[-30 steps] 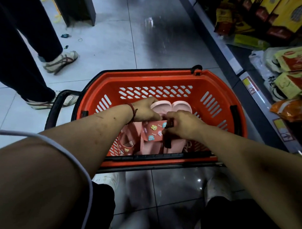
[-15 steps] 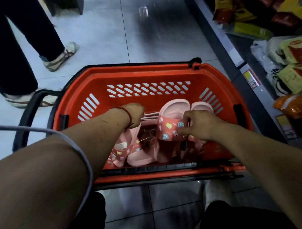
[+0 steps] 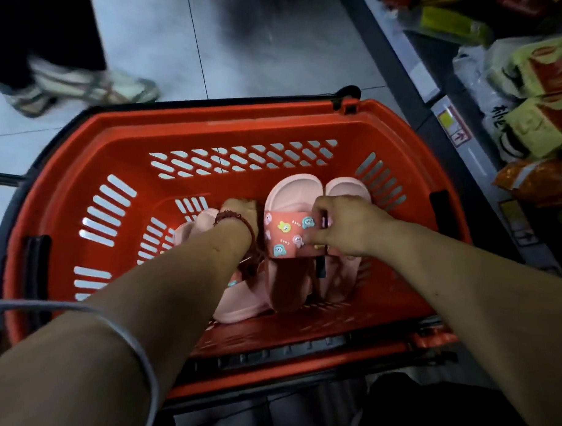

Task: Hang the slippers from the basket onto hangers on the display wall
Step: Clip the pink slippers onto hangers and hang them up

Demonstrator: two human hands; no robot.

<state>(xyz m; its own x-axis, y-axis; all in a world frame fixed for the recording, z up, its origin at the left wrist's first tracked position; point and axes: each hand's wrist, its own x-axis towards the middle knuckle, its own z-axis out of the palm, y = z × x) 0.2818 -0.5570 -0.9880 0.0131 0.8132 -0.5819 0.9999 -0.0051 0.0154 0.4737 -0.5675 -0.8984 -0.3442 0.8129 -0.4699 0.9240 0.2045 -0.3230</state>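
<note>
Your orange basket (image 3: 213, 115) stands on the grey tiled floor (image 3: 295, 47), pink slippers (image 3: 294, 191) lying in its near right part. Beyond the basket's far left corner a sandalled foot (image 3: 96, 87) rests on the tiles; right of the basket, a shelf (image 3: 418, 71) carries packets (image 3: 539, 69).

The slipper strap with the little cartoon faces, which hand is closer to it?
Right. The right hand pinches the patterned strap at its right edge, while the left hand sits just left of it, reaching down among the other pink slippers.

Hands (image 3: 346, 226) reach into basket (image 3: 213, 115), right pinching slipper (image 3: 285, 235).
</note>
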